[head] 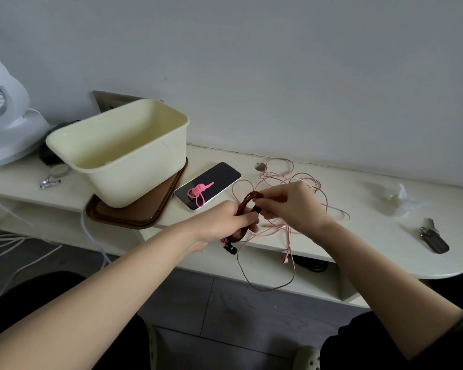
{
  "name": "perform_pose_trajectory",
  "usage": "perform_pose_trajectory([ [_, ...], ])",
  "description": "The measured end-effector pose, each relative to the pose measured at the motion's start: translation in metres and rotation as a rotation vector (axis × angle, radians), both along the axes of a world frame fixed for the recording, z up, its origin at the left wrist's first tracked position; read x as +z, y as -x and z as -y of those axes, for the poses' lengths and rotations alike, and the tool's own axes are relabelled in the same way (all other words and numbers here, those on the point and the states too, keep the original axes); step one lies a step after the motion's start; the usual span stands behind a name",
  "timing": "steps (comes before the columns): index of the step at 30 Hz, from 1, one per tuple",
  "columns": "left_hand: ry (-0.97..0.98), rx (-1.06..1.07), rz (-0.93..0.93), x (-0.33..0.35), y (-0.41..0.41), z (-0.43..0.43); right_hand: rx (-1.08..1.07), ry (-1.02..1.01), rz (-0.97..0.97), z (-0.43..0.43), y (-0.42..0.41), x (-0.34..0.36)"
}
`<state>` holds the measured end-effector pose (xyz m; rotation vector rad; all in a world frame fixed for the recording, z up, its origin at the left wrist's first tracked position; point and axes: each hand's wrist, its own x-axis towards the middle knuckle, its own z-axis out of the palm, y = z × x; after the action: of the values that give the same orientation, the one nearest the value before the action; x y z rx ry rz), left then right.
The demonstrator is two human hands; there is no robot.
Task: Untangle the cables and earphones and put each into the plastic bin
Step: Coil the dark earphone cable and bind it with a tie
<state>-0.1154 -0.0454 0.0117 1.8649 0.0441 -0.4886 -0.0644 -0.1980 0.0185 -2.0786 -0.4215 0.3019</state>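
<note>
The left grip [225,220] is curled around the lower part of a coiled dark red earphone cable [249,198], and the right grip [292,206] pinches the top of the same coil between thumb and fingertips. The coil is held just above the front of the table [332,236], and its black earbuds [231,248] dangle below the left grip. Under and behind the right grip lies a loose tangle of pink earphones [292,177], with one long loop hanging over the table's front edge. Left of the hands a phone [219,177] lies face up, with a bright pink knotted cord [198,192] on its screen. Further left, the cream plastic bin [134,177] stands on a brown tray [134,220]. A white fan [0,116] stands at the far left. Well to the right lie crumpled clear plastic [396,198] and a dark pouch [433,239].
</note>
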Motion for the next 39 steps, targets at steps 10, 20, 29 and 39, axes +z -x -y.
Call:
perform_pose_trajectory([
  [10, -0.114, 0.041, 0.019, 0.002, 0.000, -0.006, 0.032, -0.057, -0.075, -0.001, 0.005, 0.002],
  [20, -0.183, 0.068, 0.037, 0.003, 0.005, -0.033, 0.068, -0.220, -0.129, -0.033, 0.007, -0.004],
  [29, -0.404, 0.407, 0.117, -0.011, -0.030, -0.090, 0.126, 0.227, 0.147, -0.087, -0.055, -0.031],
  [39, -0.420, 0.393, 0.088, -0.039, -0.065, -0.105, 0.112, 0.190, 0.079, -0.132, -0.074, -0.071],
])
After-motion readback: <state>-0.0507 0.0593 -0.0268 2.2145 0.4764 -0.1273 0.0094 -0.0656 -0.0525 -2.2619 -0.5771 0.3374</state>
